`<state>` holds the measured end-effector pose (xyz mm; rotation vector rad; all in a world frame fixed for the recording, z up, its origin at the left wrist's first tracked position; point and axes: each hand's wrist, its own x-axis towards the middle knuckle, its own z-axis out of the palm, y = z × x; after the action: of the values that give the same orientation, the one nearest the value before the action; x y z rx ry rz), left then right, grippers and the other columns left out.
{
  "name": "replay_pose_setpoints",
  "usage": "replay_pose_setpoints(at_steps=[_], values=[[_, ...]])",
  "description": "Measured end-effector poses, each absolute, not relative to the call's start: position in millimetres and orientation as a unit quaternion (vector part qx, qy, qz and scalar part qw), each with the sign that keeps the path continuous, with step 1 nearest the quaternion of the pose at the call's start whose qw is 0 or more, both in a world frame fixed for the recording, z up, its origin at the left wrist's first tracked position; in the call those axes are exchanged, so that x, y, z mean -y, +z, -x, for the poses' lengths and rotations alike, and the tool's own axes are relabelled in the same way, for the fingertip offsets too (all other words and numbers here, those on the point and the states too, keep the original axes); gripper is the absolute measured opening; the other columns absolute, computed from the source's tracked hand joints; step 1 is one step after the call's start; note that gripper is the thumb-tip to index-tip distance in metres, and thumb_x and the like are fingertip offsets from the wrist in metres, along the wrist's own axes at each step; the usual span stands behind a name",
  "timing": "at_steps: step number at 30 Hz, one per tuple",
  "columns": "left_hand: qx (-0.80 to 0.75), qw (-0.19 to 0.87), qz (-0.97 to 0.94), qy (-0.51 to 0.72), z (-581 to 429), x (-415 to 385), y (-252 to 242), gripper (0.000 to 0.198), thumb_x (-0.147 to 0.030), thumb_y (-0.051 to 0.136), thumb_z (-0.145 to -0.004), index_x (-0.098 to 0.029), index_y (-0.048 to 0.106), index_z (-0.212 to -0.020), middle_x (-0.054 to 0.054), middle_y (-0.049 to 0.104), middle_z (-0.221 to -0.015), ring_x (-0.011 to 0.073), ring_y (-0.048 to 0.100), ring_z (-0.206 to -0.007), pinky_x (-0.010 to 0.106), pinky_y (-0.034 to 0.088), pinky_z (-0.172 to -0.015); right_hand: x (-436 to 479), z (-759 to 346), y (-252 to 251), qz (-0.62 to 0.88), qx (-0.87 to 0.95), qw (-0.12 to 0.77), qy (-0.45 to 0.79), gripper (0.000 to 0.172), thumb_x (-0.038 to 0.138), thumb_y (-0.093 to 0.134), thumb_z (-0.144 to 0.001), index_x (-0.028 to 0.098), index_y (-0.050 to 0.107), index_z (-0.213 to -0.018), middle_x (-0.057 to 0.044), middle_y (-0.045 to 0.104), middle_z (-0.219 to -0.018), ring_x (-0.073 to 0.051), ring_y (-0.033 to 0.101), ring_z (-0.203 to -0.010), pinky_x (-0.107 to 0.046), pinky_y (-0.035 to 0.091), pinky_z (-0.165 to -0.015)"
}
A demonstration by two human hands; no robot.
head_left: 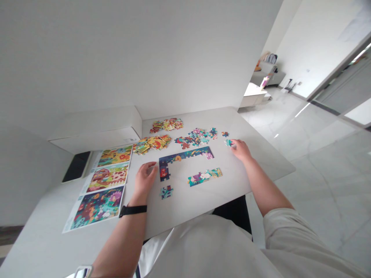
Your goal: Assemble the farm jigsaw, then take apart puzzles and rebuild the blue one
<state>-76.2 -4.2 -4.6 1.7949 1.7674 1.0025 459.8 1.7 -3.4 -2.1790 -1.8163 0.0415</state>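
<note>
My right hand (241, 150) is at the right side of the table, its fingertips closed on a teal puzzle piece (227, 143). My left hand (145, 178) rests on the table with loosely curved fingers and nothing in them. Beside its fingertips lies a joined dark-blue puzzle corner (164, 170), which runs along the top as a strip to a pink-purple end. Below that corner is a separate teal and purple section (166, 192). A joined strip with a white rabbit-like animal (205, 176) lies apart, nearer my body.
Loose pieces form a teal and purple pile (198, 136), a yellow-orange pile (153, 143) and another pile (168, 124) behind. One small piece (225, 134) lies alone. Printed picture sheets (100, 206), a dark phone-like slab (77, 166) and a white box (98, 129) are left.
</note>
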Motion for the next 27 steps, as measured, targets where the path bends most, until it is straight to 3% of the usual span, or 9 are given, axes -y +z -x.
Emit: replay_pose_setpoints(at_steps=[7, 17, 21, 27], values=[[-0.643, 0.223, -0.638, 0.360, 77.1, 1.2, -7.1, 0.039, -0.047, 0.061, -0.089, -0.023, 0.073, -0.117, 0.010, 0.079, -0.122, 0.0297, 0.073, -0.117, 0.044, 0.057, -0.108, 0.6, -460.6, -3.8, 0.757, 0.640, 0.135, 0.009, 0.037, 0.018, 0.057, -0.098, 0.024, 0.079, -0.128, -0.010, 0.074, -0.137, -0.027, 0.066, -0.122, -0.038, 0.049, -0.112], [-0.645, 0.223, -0.634, 0.364, 77.2, 1.3, -9.4, 0.039, -0.046, 0.060, -0.091, -0.022, 0.073, -0.119, 0.012, 0.078, -0.124, 0.0298, 0.072, -0.120, 0.045, 0.056, -0.111, 3.5, -467.1, -0.9, 0.758, 0.635, 0.147, 0.023, 0.062, 0.001, 0.049, -0.089, 0.023, 0.073, -0.142, -0.009, 0.077, -0.131, -0.025, 0.070, -0.117, -0.037, 0.053, -0.110], [-0.645, 0.225, -0.631, 0.367, 77.6, 0.3, -10.7, 0.039, -0.045, 0.059, -0.090, -0.022, 0.072, -0.119, 0.011, 0.079, -0.123, 0.0294, 0.073, -0.119, 0.045, 0.056, -0.111, 2.2, -469.2, -0.1, 0.742, 0.651, 0.158, 0.017, 0.062, -0.002, 0.048, -0.087, 0.020, 0.075, -0.139, -0.010, 0.075, -0.139, -0.024, 0.069, -0.127, -0.038, 0.050, -0.116], [-0.646, 0.220, -0.637, 0.359, 77.9, 1.1, -8.2, 0.036, -0.043, 0.060, -0.090, -0.024, 0.072, -0.118, 0.010, 0.079, -0.122, 0.0298, 0.073, -0.119, 0.046, 0.057, -0.111, 4.3, -469.1, 3.8, 0.728, 0.673, 0.125, 0.034, 0.060, -0.003, 0.051, -0.086, 0.029, 0.081, -0.128, -0.002, 0.074, -0.142, -0.021, 0.066, -0.130, -0.036, 0.046, -0.118]])
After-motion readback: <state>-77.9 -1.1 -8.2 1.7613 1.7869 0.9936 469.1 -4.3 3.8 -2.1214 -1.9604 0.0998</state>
